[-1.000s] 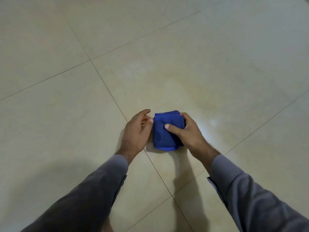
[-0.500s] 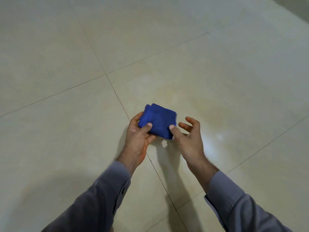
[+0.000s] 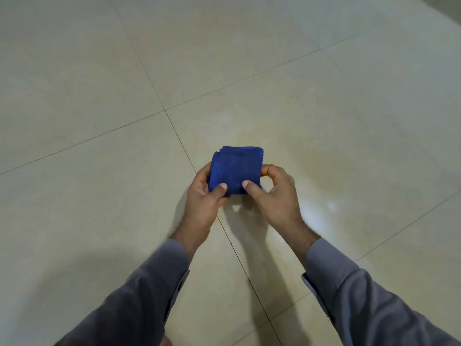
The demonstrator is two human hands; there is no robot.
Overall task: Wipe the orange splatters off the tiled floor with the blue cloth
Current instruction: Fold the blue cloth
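Note:
A folded blue cloth (image 3: 237,168) is held up off the cream tiled floor (image 3: 99,221). My left hand (image 3: 204,198) grips its left edge, thumb on top and fingers underneath. My right hand (image 3: 274,196) pinches its right edge between thumb and curled fingers. A faint orange-tinted smear (image 3: 311,168) shows on the tile to the right of the cloth. A wet sheen (image 3: 321,208) glints on the floor beside my right hand.
Dark grout lines (image 3: 174,131) cross the floor and meet just beyond my hands. My grey sleeves (image 3: 139,295) reach in from the bottom. A darker strip (image 3: 449,6) lies at the top right corner.
The cloth went from lying on the floor under my right hand to being lifted. Both hands now hold it by its sides, squared up in front of me.

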